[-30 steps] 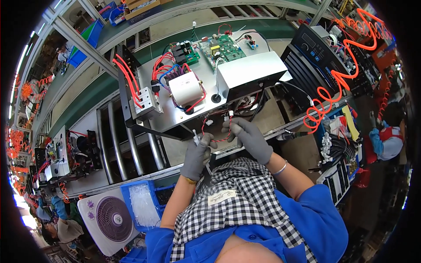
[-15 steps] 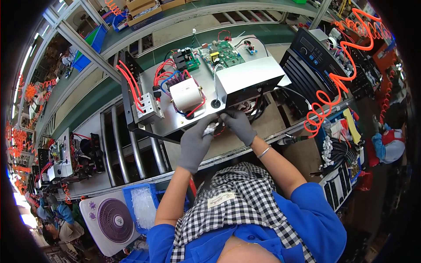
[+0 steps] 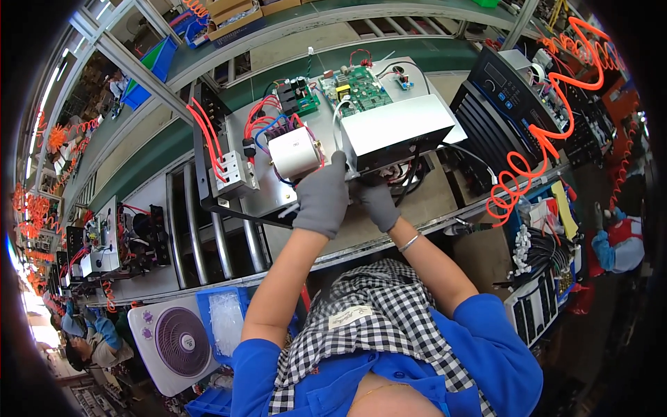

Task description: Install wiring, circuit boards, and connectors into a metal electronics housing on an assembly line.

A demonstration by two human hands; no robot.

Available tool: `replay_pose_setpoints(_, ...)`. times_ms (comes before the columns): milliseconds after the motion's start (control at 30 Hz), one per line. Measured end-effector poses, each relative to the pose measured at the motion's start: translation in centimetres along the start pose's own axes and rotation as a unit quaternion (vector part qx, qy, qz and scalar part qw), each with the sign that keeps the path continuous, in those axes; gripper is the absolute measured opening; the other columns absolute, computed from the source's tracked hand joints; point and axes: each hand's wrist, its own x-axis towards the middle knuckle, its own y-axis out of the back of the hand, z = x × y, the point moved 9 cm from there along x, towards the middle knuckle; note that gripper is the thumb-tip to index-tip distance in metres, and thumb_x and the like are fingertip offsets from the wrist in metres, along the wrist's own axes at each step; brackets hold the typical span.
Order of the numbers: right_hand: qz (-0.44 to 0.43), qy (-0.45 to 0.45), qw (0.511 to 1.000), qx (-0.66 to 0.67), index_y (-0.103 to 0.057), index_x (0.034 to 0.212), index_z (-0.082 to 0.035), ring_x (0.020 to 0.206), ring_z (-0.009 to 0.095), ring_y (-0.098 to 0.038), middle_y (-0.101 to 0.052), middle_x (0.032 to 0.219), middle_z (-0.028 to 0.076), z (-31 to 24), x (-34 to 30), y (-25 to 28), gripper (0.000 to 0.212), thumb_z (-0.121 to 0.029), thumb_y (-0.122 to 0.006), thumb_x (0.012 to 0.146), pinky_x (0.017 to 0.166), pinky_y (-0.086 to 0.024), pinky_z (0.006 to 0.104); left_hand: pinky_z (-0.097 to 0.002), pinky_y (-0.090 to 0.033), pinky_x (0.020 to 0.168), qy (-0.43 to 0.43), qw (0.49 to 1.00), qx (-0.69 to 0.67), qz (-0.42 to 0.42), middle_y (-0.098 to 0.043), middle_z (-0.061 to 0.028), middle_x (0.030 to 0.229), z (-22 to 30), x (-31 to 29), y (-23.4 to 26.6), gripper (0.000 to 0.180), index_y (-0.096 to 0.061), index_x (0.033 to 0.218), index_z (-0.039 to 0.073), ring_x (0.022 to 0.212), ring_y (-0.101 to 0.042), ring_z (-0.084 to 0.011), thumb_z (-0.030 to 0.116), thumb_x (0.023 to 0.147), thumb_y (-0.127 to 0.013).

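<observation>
Grey gloves cover the left hand [image 3: 322, 201] and right hand [image 3: 377, 206], both at the near side of an open electrical unit [image 3: 323, 128] by the front edge of the bench [image 3: 354, 251], as I watch remotely. The left grip curls over the unit's near edge, fingertips close beside a white lead [image 3: 338, 130]; a thin white strip [image 3: 289, 210] shows left of the palm. Whether this grip pinches either, I cannot tell. The right grip disappears beneath the front lip; I cannot tell whether it is closed on anything. My worry: a tug on the lead could loosen it at the green circuit board [image 3: 358, 89], and a blind pull below could scrape hidden wiring on metal. Outside the bench's front edge, toward its left end, a blue tray [image 3: 203, 302] of clear plastic pieces stands beside a fan [image 3: 182, 340]. Near the right end, black cables [image 3: 545, 249] and white connectors [image 3: 520, 247] fill a parts tray. Beyond the far edge, a cardboard box [image 3: 235, 25] holds pale packets.
</observation>
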Motion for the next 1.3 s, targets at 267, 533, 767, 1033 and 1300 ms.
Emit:
replay_pose_setpoints(267, -0.011, -0.119, 0.99, 0.078, -0.068, 0.091, -0.004, 0.051, 0.007, -0.049, -0.057, 0.063, 0.0, 1.9, -0.2, 0.3, 0.019, -0.023, -0.065, 0.095, 0.047, -0.038, 0.0255, -0.0457, -0.056, 0.06, -0.037, 0.997, 0.061, -0.03, -0.071, -0.0147, 0.078, 1.0, 1.1, 0.9, 0.016, -0.058, 0.101, 0.007, 0.077, -0.073, -0.0355, 0.01, 0.085, -0.06)
replay_pose_setpoints(533, -0.073, -0.141, 0.984, 0.075, -0.066, 0.106, -0.004, 0.054, 0.006, -0.052, -0.06, 0.069, 0.001, 1.3, -2.6, 0.0, 0.03, -0.032, -0.06, 0.101, 0.046, -0.038, 0.0211, -0.0435, -0.054, 0.064, -0.065, 0.994, -0.026, 0.078, -0.07, -0.0131, 0.081, 0.7, 0.2, 6.7, 0.023, -0.058, 0.104, 0.012, 0.077, -0.07, -0.0347, 0.006, 0.083, -0.064)
replay_pose_setpoints(767, -0.133, -0.164, 0.969, 0.125, -0.065, 0.116, -0.001, 0.062, 0.006, -0.054, -0.061, 0.073, 0.001, 1.1, -3.2, -1.2, 0.037, -0.034, -0.055, 0.103, 0.053, -0.042, 0.0213, -0.0432, -0.052, 0.065, -0.12, 0.965, -0.172, 0.158, -0.069, -0.0122, 0.083, 0.8, 1.1, 11.6, 0.031, -0.059, 0.109, 0.013, 0.079, -0.069, -0.0343, 0.009, 0.081, -0.071)
replay_pose_setpoints(1033, -0.167, -0.143, 0.975, -0.021, -0.066, 0.12, -0.002, 0.069, 0.009, -0.058, -0.067, 0.084, 0.001, -3.8, -3.7, 0.8, 0.038, -0.033, -0.056, 0.1, 0.061, -0.048, 0.0224, -0.0379, -0.052, 0.065, -0.127, 0.948, -0.141, 0.255, -0.069, -0.0138, 0.089, 0.3, 4.6, 14.7, 0.028, -0.062, 0.109, 0.014, 0.078, -0.069, -0.0326, 0.006, 0.084, -0.07)
replay_pose_setpoints(1300, -0.156, 0.058, 0.976, -0.144, -0.068, 0.118, -0.004, 0.091, 0.015, -0.067, -0.072, 0.099, 0.009, -22.2, 2.9, 4.8, 0.031, -0.027, -0.062, 0.097, 0.082, -0.054, 0.0318, -0.0389, -0.053, 0.064, -0.116, 0.924, -0.215, 0.294, -0.071, -0.0086, 0.089, -0.2, 7.7, 15.1, 0.031, -0.061, 0.105, 0.018, 0.08, -0.07, -0.0325, 0.009, 0.078, -0.074)
